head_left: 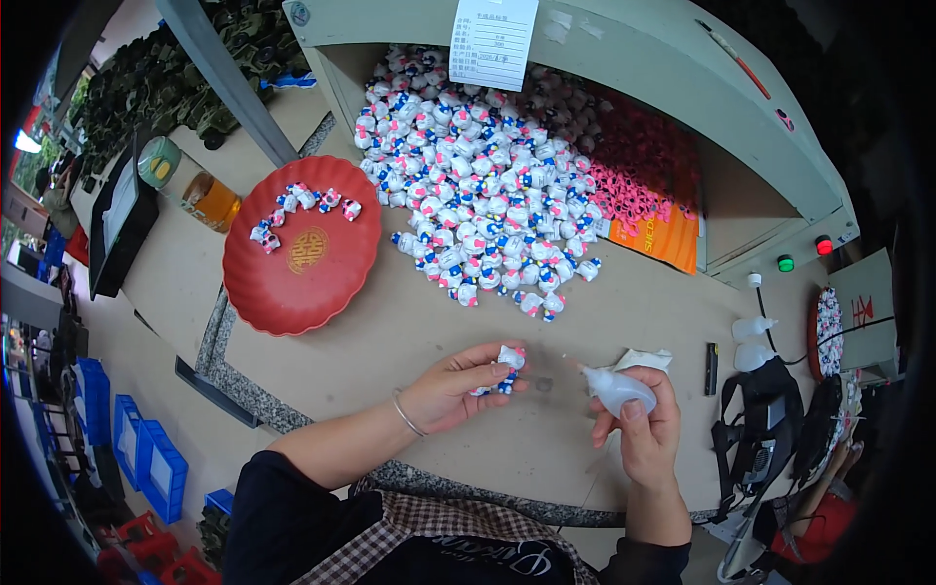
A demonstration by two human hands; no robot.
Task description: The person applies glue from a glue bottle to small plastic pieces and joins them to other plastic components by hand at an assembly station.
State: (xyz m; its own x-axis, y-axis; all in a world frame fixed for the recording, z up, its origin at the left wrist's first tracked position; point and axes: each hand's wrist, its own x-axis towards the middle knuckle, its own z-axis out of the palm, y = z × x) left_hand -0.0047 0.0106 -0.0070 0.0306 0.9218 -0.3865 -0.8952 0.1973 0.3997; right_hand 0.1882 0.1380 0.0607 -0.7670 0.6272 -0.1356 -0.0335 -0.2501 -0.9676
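Between the thumb and fingers of my left hand (456, 385) is a small white figurine (510, 359) with pink and blue parts. My right hand (645, 421) grips a translucent squeeze bottle (621, 390), its narrow tip turned left toward the figurine and apart from it. Beyond my hands lies a large heap of similar white figurines (478, 185), spilling out of a pale shelf box. At the left, a red scalloped plate (331, 283) carries several figurines (302, 198) near its far side.
Small pink parts (634, 190) lie on an orange bag (663, 242) inside the shelf box (780, 195). A white cloth (645, 361) sits behind the bottle. Rightward are a black cutter-like tool (711, 369), another squeeze bottle (753, 341) and a black strapped device (765, 429). A drink jar (190, 185) stands by the plate.
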